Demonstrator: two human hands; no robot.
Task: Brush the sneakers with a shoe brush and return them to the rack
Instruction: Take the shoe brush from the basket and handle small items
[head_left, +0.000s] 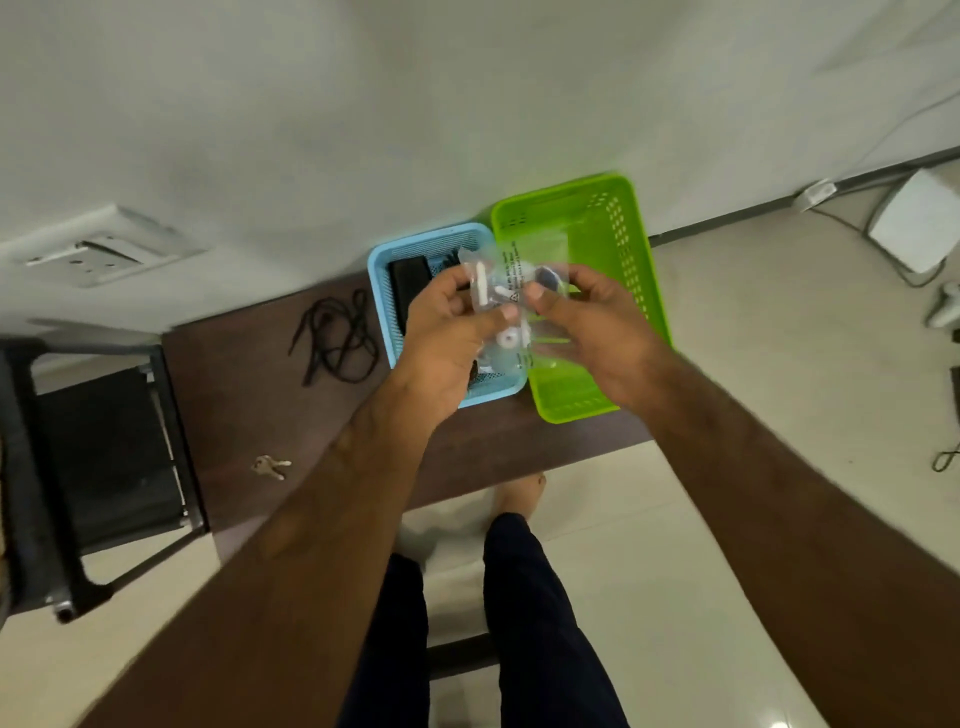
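Shoe brush: it cannot be told whether the dark block (408, 291) lying in the blue basket (378, 291) is one. The blue basket is standing on a dark brown counter (249, 405), which is butting against a white wall (363, 130) at 12 o'clock. A green basket (631, 249) is sitting at the blue one's 3 o'clock, touching it and reaching the counter's 3 o'clock end.

Above the two baskets, the left hand (447, 332) and the right hand (587, 322) are both pinching a clear packet (511, 275) between thumb and fingers. The packet is holding small white parts and one dark round piece.

A black cord (337, 338) is lying loose at the blue basket's 9 o'clock. A bunch of keys (271, 466) is resting at 7 o'clock, near the counter's near edge. Bare counter is showing between cord, keys and baskets.

A black chair (104, 441) is standing at the counter's 9 o'clock end. A socket plate (98, 249) is sitting on the wall at 10 o'clock. Pale floor tiles (753, 364) are spreading open at 3 o'clock, with a white box (914, 223) and cables lying near the wall at 2 o'clock. The person's legs (535, 623) are showing at 6 o'clock, with one bare foot (519, 493) at the counter's near edge.
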